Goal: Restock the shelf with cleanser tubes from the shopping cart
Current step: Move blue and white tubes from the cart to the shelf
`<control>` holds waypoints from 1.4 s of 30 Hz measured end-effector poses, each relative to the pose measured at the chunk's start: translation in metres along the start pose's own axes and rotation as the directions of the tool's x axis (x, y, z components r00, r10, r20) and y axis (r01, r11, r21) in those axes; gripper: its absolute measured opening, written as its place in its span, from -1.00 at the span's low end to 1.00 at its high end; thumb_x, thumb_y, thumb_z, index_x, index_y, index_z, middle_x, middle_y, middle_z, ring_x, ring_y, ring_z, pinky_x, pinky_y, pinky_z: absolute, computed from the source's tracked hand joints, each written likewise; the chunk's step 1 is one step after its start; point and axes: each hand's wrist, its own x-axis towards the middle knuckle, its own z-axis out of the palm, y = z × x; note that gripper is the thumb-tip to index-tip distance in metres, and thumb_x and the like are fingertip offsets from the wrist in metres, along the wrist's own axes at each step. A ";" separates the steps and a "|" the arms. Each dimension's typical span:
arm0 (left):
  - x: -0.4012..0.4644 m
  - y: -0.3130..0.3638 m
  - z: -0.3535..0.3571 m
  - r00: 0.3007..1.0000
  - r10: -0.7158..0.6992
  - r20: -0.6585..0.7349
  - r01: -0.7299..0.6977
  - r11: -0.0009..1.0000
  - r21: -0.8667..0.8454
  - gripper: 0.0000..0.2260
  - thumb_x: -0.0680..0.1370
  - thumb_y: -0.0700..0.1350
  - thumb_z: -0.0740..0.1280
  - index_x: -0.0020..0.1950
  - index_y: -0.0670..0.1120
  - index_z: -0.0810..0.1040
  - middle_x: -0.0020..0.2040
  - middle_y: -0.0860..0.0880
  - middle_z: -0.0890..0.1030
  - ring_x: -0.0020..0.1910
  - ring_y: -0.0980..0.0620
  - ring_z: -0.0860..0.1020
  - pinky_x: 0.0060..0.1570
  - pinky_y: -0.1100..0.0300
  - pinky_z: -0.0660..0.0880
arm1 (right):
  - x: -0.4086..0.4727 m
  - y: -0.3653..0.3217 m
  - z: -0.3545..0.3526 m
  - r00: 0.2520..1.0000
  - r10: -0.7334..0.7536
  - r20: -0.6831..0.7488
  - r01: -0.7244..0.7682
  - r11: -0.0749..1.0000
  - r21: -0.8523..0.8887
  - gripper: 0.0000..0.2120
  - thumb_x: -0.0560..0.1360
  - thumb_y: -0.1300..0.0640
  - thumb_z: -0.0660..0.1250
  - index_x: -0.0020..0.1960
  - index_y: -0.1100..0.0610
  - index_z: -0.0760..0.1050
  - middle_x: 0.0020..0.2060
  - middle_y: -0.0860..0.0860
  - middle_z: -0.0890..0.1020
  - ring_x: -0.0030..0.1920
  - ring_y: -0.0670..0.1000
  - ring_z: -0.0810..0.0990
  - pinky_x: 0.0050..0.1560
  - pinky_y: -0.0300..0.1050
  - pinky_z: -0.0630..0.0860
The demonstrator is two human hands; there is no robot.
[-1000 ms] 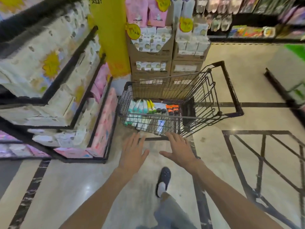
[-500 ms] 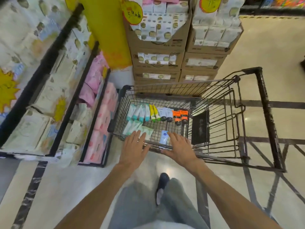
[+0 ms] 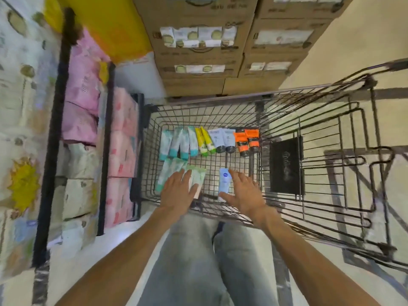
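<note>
A dark wire shopping cart (image 3: 313, 127) stands in front of me. In its basket lie several cleanser tubes: teal-capped ones (image 3: 176, 144), yellow-green ones (image 3: 205, 140), pale blue ones (image 3: 223, 139) and orange ones (image 3: 246, 140) in a back row. Nearer me lie pale green tubes (image 3: 170, 171) and one light blue tube (image 3: 224, 181). My left hand (image 3: 177, 191) reaches over the cart's near edge, fingers straight, over the pale green tubes. My right hand (image 3: 244, 192) is spread beside the light blue tube. Neither hand holds anything.
A black-framed shelf (image 3: 55, 133) with pink (image 3: 81, 100) and white tissue packs runs along the left. Stacked cardboard boxes (image 3: 198, 62) stand behind the cart, next to a yellow pillar (image 3: 114, 25). The cart's child seat flap (image 3: 286, 164) is to the right of the tubes.
I have stepped up to the cart and my view has tilted down. Both hands moved forward from short of the cart to over its near edge, above the tubes.
</note>
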 end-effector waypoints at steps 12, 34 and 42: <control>0.106 -0.023 0.105 0.952 -0.086 0.293 0.100 0.994 -0.032 -0.48 0.71 0.10 0.19 0.63 -0.08 0.21 0.55 -0.16 0.33 0.49 -0.17 0.35 0.41 -0.08 0.40 | 0.098 0.044 0.089 0.972 0.145 0.185 -0.155 0.987 0.044 -0.13 0.55 -0.35 0.28 0.66 0.03 0.00 0.50 0.09 0.36 0.46 0.15 0.38 0.47 0.17 0.26; 0.144 0.015 0.171 0.928 -0.335 0.164 0.367 0.900 -0.237 -0.51 0.55 -0.09 0.45 0.44 -0.08 0.38 0.27 -0.12 0.57 0.25 -0.17 0.50 0.06 -0.06 0.54 | 0.128 0.093 0.148 0.904 0.270 0.331 -0.357 0.903 0.240 -0.27 0.58 -0.19 0.36 0.61 0.05 0.15 0.44 0.12 0.42 0.39 0.18 0.45 0.27 0.11 0.45; 0.131 -0.037 0.134 0.971 -0.235 0.045 0.236 0.906 -0.351 -0.53 0.56 -0.09 0.46 0.44 -0.04 0.43 0.20 -0.06 0.64 0.14 -0.09 0.62 0.03 -0.03 0.62 | 0.147 0.077 0.170 0.850 0.405 0.337 -0.526 0.700 0.484 -0.29 0.53 -0.07 0.48 0.51 0.19 0.24 0.30 0.17 0.46 0.14 0.16 0.61 -0.05 -0.02 0.54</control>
